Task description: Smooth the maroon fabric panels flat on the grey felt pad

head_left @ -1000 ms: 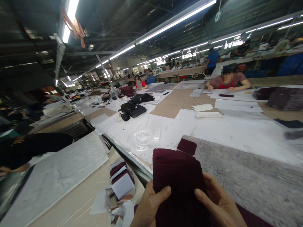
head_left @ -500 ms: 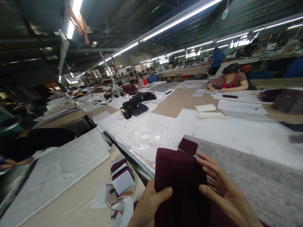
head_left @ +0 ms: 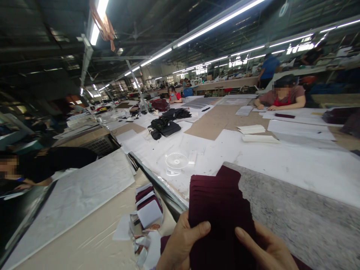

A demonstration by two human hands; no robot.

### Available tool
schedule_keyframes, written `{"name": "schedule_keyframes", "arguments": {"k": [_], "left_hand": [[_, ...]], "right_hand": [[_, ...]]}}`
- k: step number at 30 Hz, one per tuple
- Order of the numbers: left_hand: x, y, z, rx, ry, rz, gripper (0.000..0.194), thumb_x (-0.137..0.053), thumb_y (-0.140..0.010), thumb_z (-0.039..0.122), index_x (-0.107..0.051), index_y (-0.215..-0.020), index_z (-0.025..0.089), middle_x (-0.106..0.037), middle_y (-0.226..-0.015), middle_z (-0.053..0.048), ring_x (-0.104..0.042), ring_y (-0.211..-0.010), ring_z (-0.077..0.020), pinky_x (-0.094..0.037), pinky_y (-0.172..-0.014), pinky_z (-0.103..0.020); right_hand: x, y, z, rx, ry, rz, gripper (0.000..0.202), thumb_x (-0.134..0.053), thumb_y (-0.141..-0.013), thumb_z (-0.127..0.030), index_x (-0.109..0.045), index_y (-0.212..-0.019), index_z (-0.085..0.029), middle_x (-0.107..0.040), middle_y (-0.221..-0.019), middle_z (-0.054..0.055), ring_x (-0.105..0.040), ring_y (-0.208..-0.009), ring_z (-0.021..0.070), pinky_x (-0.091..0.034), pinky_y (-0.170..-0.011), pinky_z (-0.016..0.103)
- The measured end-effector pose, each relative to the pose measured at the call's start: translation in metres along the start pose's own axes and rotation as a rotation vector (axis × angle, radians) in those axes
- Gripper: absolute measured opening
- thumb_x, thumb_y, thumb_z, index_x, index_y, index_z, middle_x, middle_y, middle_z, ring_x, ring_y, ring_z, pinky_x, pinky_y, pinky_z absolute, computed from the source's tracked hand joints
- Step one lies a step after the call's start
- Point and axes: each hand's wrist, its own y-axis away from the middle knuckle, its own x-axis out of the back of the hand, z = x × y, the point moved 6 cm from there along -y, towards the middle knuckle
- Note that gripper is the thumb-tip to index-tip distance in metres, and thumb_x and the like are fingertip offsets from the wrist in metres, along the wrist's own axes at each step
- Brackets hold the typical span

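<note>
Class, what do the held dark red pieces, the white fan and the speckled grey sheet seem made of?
Dark red pieces: probably matte fabric, from their soft, layered edges. White fan: likely smooth plastic, being evenly white and finely slatted. Speckled grey sheet: perhaps dull felt, given its mottled flecks.

Can count one left hand (head_left: pixel 187 240) and one right hand (head_left: pixel 268 242) on one stack of maroon cloth (head_left: pixel 218 210). Also see one smaller pile of maroon and pale pieces (head_left: pixel 150 213), one white fan (head_left: pixel 176 161), one grey mat (head_left: pixel 298 202), two cream papers (head_left: pixel 260 138), one heap of black cloth (head_left: pixel 171 128), one hanging orange cloth (head_left: pixel 105 28). Can add two people in red (head_left: pixel 298 96), one person in blue (head_left: pixel 269 69). Cannot count the blurred people farther back.
</note>
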Motion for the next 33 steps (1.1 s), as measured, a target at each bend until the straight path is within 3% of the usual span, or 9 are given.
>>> {"name": "schedule_keyframes", "arguments": {"k": [4,8,15,18,21,23,25,29,33], "left_hand": [[0.0,0.0,0.0,-0.017,-0.014,-0.007,0.032,-0.073,-0.067,0.014,-0.068,-0.099,0.015,-0.074,-0.093,-0.009,-0.067,-0.096,-0.0274,-0.045,-0.097,-0.043],[0.0,-0.001,-0.001,-0.025,0.007,-0.015,0.032,-0.073,-0.067,0.013,-0.068,-0.099,0.016,-0.074,-0.093,-0.009,-0.067,-0.096,-0.0273,-0.046,-0.096,-0.042],[0.008,-0.007,-0.008,0.006,0.016,0.084,0.028,-0.073,-0.068,0.015,-0.069,-0.095,0.015,-0.074,-0.092,-0.01,-0.067,-0.095,-0.0274,-0.048,-0.093,-0.041],[0.019,-0.012,-0.011,0.023,-0.012,0.157,0.032,-0.075,-0.066,0.017,-0.068,-0.097,0.016,-0.075,-0.09,-0.009,-0.068,-0.093,-0.0273,-0.05,-0.09,-0.041],[0.035,-0.017,-0.017,0.02,-0.049,0.255,0.038,-0.077,-0.064,0.018,-0.067,-0.1,0.016,-0.075,-0.088,-0.009,-0.068,-0.092,-0.0272,-0.052,-0.088,-0.041],[0.042,-0.023,-0.024,0.03,-0.064,0.288,0.04,-0.077,-0.064,0.018,-0.066,-0.103,0.016,-0.075,-0.09,-0.008,-0.068,-0.092,-0.0271,-0.052,-0.088,-0.041],[0.046,-0.03,-0.035,0.043,-0.064,0.292,0.043,-0.077,-0.064,0.02,-0.066,-0.105,0.016,-0.075,-0.091,-0.009,-0.068,-0.093,-0.0276,-0.051,-0.089,-0.042],[0.058,-0.05,-0.065,-0.002,-0.087,0.234,0.048,-0.077,-0.063,0.026,-0.065,-0.108,0.017,-0.073,-0.099,-0.01,-0.065,-0.099,-0.0279,-0.05,-0.091,-0.041],[0.102,-0.078,-0.096,-0.035,-0.464,0.237,0.039,-0.058,-0.081,0.036,-0.061,-0.112,0.014,-0.067,-0.113,-0.017,-0.066,-0.098,-0.0254,-0.053,-0.085,-0.04]], "right_hand": [[0.002,-0.006,0.004,0.006,0.006,-0.107,0.041,-0.067,-0.078,-0.038,-0.062,-0.118,-0.031,-0.072,-0.107,0.003,-0.067,-0.093,0.0254,-0.053,-0.089,0.038],[0.003,-0.007,0.007,0.013,0.013,-0.125,0.038,-0.065,-0.079,-0.038,-0.062,-0.117,-0.033,-0.069,-0.112,0.001,-0.065,-0.097,0.0251,-0.053,-0.088,0.035],[0.01,-0.016,0.012,0.049,0.097,0.0,0.034,-0.069,-0.075,-0.04,-0.064,-0.106,-0.026,-0.07,-0.108,0.003,-0.065,-0.094,0.0234,-0.053,-0.085,0.032],[0.017,-0.027,0.017,0.103,-0.016,0.075,0.042,-0.075,-0.069,-0.038,-0.059,-0.107,-0.027,-0.068,-0.112,0.003,-0.064,-0.098,0.0235,-0.052,-0.086,0.034],[0.013,-0.035,0.028,0.076,-0.23,-0.035,0.054,-0.075,-0.07,-0.033,-0.053,-0.119,-0.028,-0.066,-0.117,0.004,-0.063,-0.102,0.0225,-0.049,-0.092,0.037],[0.008,-0.039,0.039,0.002,-0.301,-0.11,0.045,-0.071,-0.074,-0.032,-0.058,-0.116,-0.023,-0.069,-0.11,0.007,-0.065,-0.097,0.0231,-0.048,-0.091,0.04],[0.012,-0.045,0.05,-0.037,-0.302,-0.083,0.035,-0.069,-0.076,-0.033,-0.064,-0.108,-0.019,-0.073,-0.099,0.007,-0.067,-0.088,0.0236,-0.05,-0.086,0.04],[0.052,-0.057,0.061,-0.035,-0.125,0.085,0.033,-0.071,-0.072,-0.037,-0.069,-0.099,-0.018,-0.075,-0.088,0.004,-0.068,-0.081,0.0247,-0.053,-0.076,0.037],[0.138,-0.055,0.051,-0.048,0.193,0.338,0.038,-0.073,-0.066,-0.042,-0.069,-0.098,-0.02,-0.075,-0.084,0.001,-0.067,-0.082,0.0227,-0.053,-0.071,0.03]]}}
